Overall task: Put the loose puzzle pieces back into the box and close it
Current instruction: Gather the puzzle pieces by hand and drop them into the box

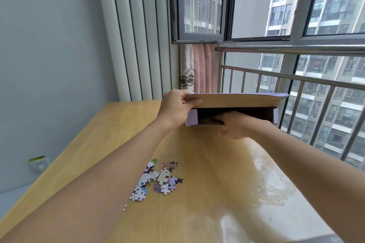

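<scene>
A flat purple cardboard puzzle box is held above the far part of the wooden table, its open mouth facing me and its brown lid flap raised. My left hand grips the flap's left corner, thumb on its inner face. My right hand holds the box's lower edge, with fingers reaching into the dark opening and thumb underneath. Several loose puzzle pieces lie in a small heap on the table nearer to me, under my left forearm. What the box holds is hidden.
One stray piece lies by my left forearm. A metal railing and windows stand right behind the box, with a pink curtain at the corner. A wall socket sits left, below the table edge.
</scene>
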Tool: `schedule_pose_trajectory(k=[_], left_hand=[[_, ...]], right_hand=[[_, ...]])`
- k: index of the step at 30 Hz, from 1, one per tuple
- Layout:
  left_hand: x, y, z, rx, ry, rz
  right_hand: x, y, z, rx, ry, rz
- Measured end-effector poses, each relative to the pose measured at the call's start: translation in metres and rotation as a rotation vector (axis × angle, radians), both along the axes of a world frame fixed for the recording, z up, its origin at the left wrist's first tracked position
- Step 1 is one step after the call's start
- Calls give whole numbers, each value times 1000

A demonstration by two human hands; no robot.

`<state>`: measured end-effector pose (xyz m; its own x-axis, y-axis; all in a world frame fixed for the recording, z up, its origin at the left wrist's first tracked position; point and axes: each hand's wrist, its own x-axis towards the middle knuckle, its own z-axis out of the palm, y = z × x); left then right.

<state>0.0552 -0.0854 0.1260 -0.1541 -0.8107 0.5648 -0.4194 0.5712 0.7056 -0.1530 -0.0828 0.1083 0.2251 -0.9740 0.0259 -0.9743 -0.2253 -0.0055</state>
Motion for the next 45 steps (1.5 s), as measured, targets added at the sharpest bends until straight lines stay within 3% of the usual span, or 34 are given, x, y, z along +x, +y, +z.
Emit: schedule_pose_trajectory(k=[3, 8, 13, 16, 20, 23, 31, 35, 37, 41, 45], left_hand=[[5, 2, -5, 22, 10, -7], [19, 5, -26, 160, -10, -98], [36, 5, -70, 377, -208, -155], [59, 13, -71, 475, -214, -192], [122, 28, -77, 416, -351, 154], [162, 44, -109, 533, -454, 389], [148, 77, -134, 525, 235, 204], [143, 71, -130, 575, 620, 113], [144, 70, -126, 506, 780, 122], [162, 57, -128, 329, 736, 362], [170, 46, -141, 383, 524, 431]], right_hand=[[5, 1, -15, -219, -116, 106], [33, 35, -39, -450, -88, 302], [79, 65, -45, -266, -433, 378], [102, 80, -50, -66, -458, 394], [124, 93, -86, 274, -348, 265], [139, 94, -106, 173, -278, 176], [197, 68, -109, 162, -361, 368], [200, 47, -103, 180, -683, 367], [203, 26, -95, 166, -758, 332], [219, -3, -90, 272, -516, 358], [222, 6, -79, 397, -253, 510]])
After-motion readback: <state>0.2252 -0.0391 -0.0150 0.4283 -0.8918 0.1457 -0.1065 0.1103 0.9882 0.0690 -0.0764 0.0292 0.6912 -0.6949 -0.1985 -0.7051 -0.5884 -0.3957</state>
